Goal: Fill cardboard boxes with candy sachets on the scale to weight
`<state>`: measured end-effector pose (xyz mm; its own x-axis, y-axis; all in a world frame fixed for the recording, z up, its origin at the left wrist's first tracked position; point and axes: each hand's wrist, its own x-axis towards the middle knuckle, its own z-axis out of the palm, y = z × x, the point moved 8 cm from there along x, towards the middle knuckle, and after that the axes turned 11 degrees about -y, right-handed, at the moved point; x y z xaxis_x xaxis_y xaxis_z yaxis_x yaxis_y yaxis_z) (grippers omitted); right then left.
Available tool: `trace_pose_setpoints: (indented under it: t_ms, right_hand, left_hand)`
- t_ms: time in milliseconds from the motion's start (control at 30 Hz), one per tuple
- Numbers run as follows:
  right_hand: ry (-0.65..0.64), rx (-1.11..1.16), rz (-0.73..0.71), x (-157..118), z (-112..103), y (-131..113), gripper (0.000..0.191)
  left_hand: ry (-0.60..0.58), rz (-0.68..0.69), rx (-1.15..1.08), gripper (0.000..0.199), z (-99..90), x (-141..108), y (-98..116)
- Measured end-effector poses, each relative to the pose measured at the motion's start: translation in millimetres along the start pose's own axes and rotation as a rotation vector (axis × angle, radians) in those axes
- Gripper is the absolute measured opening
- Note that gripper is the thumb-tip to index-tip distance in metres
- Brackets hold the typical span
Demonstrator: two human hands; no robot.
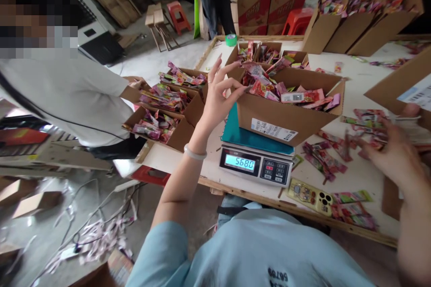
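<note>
An open cardboard box (286,119) filled with small candy packets (303,97) stands on a digital scale (256,166) whose lit display shows digits. At the box's left end is my left hand (220,89), thumb and forefinger brought together at the packets, the other fingers raised; what the pinch holds, if anything, is too small to tell. My right hand (392,148) hovers over loose packets (326,161) on the right of the table, its fingers apart and somewhat blurred.
Filled boxes stand at the left table edge (183,132), behind the scale and at the back right (350,31). A phone (310,196) lies by the front edge, green tape (230,40) at the back. One person (63,94) stands left, another (215,0) behind the table.
</note>
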<state>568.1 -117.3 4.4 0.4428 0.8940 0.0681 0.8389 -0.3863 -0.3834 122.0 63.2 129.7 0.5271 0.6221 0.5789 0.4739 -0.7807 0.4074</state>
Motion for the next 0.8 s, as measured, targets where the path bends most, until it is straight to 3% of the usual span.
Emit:
trace_pose_setpoints:
  t_ms: [100, 167, 267, 367, 433, 533, 600, 700, 800]
  right_hand:
    - [0.036, 0.035, 0.052, -10, -12, -14, 0.08]
    - [0.161, 0.095, -0.055, -16, -36, -40, 0.068]
    - [0.334, 0.197, -0.343, -22, -82, -98, 0.053]
    - [0.32, 0.264, -0.559, -10, -111, -175, 0.043]
    - [0.152, 0.232, -0.666, 9, -107, -238, 0.042]
    - [-0.165, 0.001, -0.746, 40, -64, -327, 0.054]
    - [-0.254, -0.154, -0.767, 54, -39, -366, 0.054]
    - [-0.258, -0.172, -0.784, 58, -38, -384, 0.032]
    - [-0.064, 0.099, -0.772, 43, -88, -348, 0.032]
  left_hand:
    - [0.024, 0.006, -0.024, 0.036, -10.7, 5, -1]
    - [0.031, 0.014, -0.04, 0.033, -18.7, 12, 0]
    - [0.004, 0.004, -0.051, 0.041, -24.2, 30, -3]
    - [-0.074, -0.011, -0.053, 0.037, -19.2, 55, -11]
    - [-0.113, -0.006, -0.053, 0.03, -15.5, 68, -13]
    - [-0.093, 0.012, -0.018, 0.031, -18.7, 71, -10]
    - [-0.048, 0.031, 0.017, 0.04, -26.7, 62, -5]
    - [0.014, 0.04, 0.01, 0.051, -42.8, 37, -3]
    - [0.081, 0.001, -0.078, 0.054, -58.9, 13, -15]
